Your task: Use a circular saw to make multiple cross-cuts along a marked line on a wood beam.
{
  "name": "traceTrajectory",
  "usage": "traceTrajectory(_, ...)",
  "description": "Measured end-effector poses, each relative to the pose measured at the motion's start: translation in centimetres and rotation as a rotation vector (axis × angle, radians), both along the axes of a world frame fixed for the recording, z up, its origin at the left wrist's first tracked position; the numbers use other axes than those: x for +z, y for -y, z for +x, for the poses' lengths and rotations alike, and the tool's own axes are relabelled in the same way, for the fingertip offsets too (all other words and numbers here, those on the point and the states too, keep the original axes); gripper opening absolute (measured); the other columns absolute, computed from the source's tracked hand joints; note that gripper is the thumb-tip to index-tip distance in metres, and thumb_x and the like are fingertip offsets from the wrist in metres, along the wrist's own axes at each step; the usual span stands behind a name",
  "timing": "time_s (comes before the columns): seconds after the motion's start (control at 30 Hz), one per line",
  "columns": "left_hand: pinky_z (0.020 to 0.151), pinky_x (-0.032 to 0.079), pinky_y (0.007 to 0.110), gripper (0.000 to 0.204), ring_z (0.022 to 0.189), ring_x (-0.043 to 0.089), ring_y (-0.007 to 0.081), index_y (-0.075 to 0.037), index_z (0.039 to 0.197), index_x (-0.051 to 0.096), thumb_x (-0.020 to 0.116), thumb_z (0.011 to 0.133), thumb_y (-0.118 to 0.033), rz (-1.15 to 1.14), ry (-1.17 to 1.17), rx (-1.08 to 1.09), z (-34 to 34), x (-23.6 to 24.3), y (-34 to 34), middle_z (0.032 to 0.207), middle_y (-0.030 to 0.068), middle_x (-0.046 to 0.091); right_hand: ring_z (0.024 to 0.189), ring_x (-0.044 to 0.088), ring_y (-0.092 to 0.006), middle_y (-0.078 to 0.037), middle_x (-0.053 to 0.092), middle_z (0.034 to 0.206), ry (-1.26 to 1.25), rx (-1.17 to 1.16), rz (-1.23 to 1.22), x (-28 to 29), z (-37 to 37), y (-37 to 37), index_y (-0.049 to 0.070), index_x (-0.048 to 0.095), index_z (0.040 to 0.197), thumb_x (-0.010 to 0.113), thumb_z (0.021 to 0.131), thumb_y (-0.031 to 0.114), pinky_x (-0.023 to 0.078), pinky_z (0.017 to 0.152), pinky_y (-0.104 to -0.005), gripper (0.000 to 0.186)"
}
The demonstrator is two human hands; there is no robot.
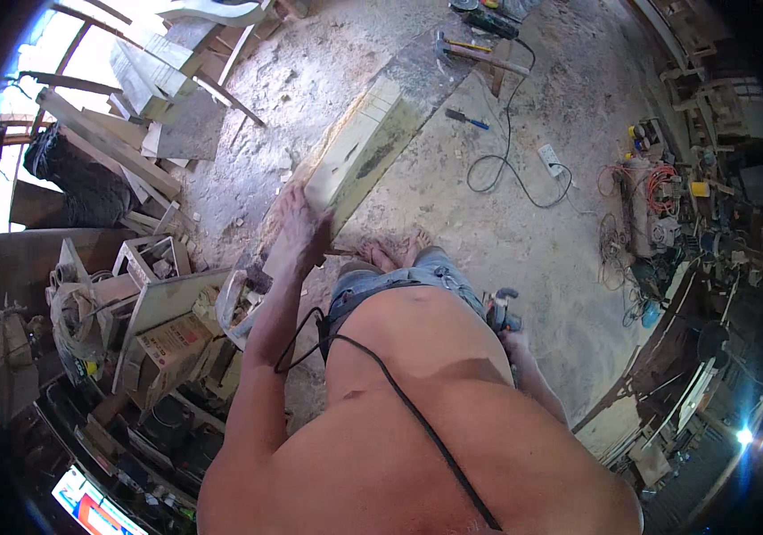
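Observation:
A thick, pale wooden block [359,147] lies lengthwise on a long, narrow, worn bench [422,76]. Pencil-like lines cross its top, and dark stains mark its side. My left hand [301,223] grips the block's near end, its fingers over the edge. Low beside my right thigh, my right hand [515,342] is closed around a dark grey hand-held tool [504,312]. The tool's exact kind is hard to make out, and my body partly hides that hand. A black cable [381,366] runs across my torso.
Farther along the bench are a hammer [442,45] and a corded power tool [493,20]. A blue-handled tool [468,119] and a white power strip [551,160] lie on the dusty floor. Scrap wood and a cardboard box [172,343] crowd the left; tangled cables [662,187] lie right.

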State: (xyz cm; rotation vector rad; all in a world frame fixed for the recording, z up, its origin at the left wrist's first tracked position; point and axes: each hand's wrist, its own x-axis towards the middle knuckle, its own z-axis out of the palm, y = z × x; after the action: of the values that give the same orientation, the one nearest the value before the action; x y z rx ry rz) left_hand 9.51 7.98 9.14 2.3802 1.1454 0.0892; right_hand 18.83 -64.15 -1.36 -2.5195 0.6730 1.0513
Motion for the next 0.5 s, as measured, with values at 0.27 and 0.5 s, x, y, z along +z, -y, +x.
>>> traceTrajectory(0.27,0.118,0.05,0.056,0.111,0.131,0.071,0.0426,-0.005,0.157,0.056,0.1,0.072,-0.062,-0.032,-0.29,0.016,11.4,-5.0,-3.4,0.133,0.0217,0.077,0.066,0.072,-0.0222,-0.008,0.074,0.072,-0.038,-0.231,0.167,0.1,-4.0,-0.4,0.003,0.079,0.087,0.091,0.088,0.026,0.056,0.06,-0.0423,0.026)
traceTrajectory(0.5,0.087,0.065,0.046,0.081,0.098,0.082,0.0343,0.0,0.127,0.07,0.101,0.075,-0.053,-0.254,0.176,0.189,9.2,3.0,-6.1,0.11,0.0211,0.084,0.069,0.072,-0.0219,-0.008,0.075,0.075,-0.054,-0.325,0.256,-0.1,-3.9,0.3,0.002,0.079,0.089,0.092,0.087,0.026,0.057,0.063,-0.0428,0.027)
